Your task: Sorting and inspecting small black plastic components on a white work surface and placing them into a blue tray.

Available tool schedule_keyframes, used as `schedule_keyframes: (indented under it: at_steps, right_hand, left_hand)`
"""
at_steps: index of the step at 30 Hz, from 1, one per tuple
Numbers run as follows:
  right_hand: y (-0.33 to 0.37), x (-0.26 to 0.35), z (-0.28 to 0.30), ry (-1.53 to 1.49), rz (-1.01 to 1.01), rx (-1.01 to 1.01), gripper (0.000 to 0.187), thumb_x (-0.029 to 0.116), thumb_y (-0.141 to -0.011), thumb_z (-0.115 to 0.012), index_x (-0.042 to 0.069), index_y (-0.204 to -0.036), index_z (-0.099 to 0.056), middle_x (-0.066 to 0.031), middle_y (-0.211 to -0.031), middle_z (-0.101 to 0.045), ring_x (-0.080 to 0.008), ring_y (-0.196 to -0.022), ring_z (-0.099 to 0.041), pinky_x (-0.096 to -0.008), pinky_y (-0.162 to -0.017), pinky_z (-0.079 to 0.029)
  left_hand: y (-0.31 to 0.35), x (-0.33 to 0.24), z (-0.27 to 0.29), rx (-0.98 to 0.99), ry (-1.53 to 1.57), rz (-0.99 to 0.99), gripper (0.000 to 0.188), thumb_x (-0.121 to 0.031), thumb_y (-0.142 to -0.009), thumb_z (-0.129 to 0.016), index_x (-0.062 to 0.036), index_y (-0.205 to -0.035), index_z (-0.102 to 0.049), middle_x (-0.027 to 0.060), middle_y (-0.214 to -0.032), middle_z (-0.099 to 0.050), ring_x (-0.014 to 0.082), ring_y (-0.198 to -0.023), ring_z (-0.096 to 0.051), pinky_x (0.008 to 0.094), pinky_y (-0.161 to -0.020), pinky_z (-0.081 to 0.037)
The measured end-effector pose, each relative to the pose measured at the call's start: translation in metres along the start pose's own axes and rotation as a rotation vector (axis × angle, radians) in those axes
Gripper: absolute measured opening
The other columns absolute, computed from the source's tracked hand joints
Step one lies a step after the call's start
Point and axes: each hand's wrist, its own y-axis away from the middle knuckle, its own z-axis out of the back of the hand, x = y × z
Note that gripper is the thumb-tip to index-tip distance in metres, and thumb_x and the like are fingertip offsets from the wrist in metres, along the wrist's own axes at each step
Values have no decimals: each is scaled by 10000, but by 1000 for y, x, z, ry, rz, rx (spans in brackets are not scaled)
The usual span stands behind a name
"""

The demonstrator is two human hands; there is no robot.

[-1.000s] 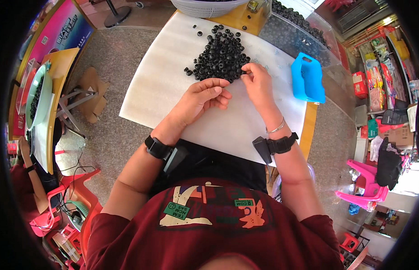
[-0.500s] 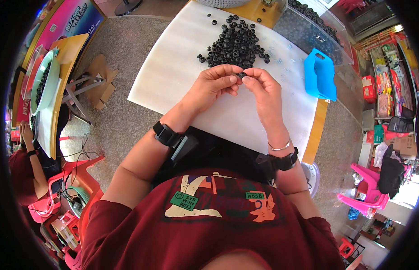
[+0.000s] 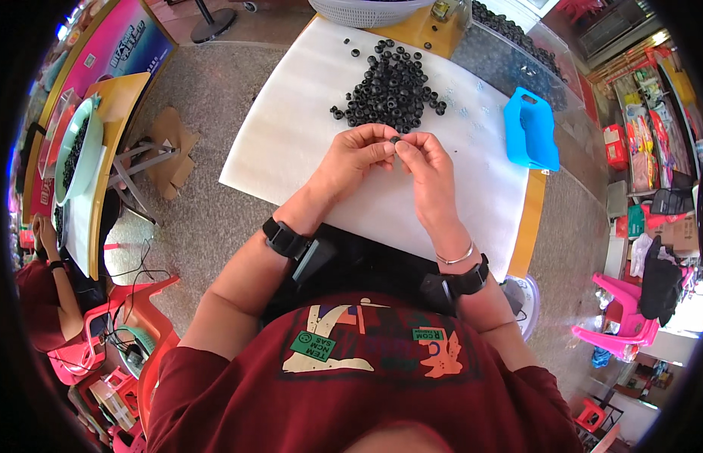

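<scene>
Between the fingertips of my two hands is a small round black piece (image 3: 395, 140), mostly covered by the fingers. My left hand (image 3: 357, 157) is closed in a pinch on its left side. From the other side, the thumb and forefinger of my right hand (image 3: 428, 164) press on it too. Just beyond my fingers lies a heap of similar black ring-like pieces (image 3: 393, 87), several with a hole through the middle. The heap rests on a white sheet (image 3: 279, 128) covering the table. Loose pieces are scattered around its edges.
A blue tray with a handle hole (image 3: 544, 147) lies at the sheet's right. Behind it stands a clear bin (image 3: 510, 64) of black pieces, with a grey basket (image 3: 366, 13) at the far edge. On the left, a co-worker's hand (image 3: 43, 232) is near a green basin (image 3: 91, 151).
The whole view has shifted a little, and my joined hands appear slightly lower and to the left. Both still pinch the small black piece, which looks slightly turned.
</scene>
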Motion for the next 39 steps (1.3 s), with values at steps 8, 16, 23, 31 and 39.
schedule_keyframes:
  at_steps: [8,16,23,31,39]
  right_hand:
    - [5,15,7,532,467,15,114,27,-832,-652,45,-941,-682,-54,-862,-636,-177,-801,-614,-288,-701,-504]
    - [9,12,7,562,496,-21,70,32,-810,-657,28,-880,-654,-67,-803,-643,-232,-764,-603,-337,-664,-490]
    - [9,6,10,288,247,2,81,35,-822,-641,23,-901,-625,-118,-809,-622,-266,-775,-593,-360,-670,-485]
    - [-4,10,27,770,604,-144,105,5,-796,-619,51,-890,-623,-96,-848,-628,-312,-821,-569,-407,-734,-467]
    - [-6,-11,56,1064,570,-174,116,30,-774,-652,72,-881,-637,-74,-850,-614,-289,-840,-562,-397,-772,-439]
  left_hand:
    - [-1,-5,1,37,-103,82,183,-44,-905,-588,10,-1079,-606,52,-961,-626,126,-802,-580,266,-740,-488]
    - [2,-12,-1,70,-51,111,147,-53,-886,-583,12,-1014,-609,51,-850,-621,135,-736,-584,269,-688,-481]
    - [1,-8,-6,43,-93,102,127,-41,-874,-596,7,-991,-610,46,-836,-619,119,-709,-573,257,-662,-486]
    - [3,-8,-6,10,-97,81,129,-37,-882,-569,7,-999,-600,46,-860,-606,113,-737,-560,265,-690,-488]
    - [1,-7,-6,12,-47,90,126,-50,-896,-576,-2,-1010,-601,62,-897,-611,125,-762,-570,272,-711,-497]
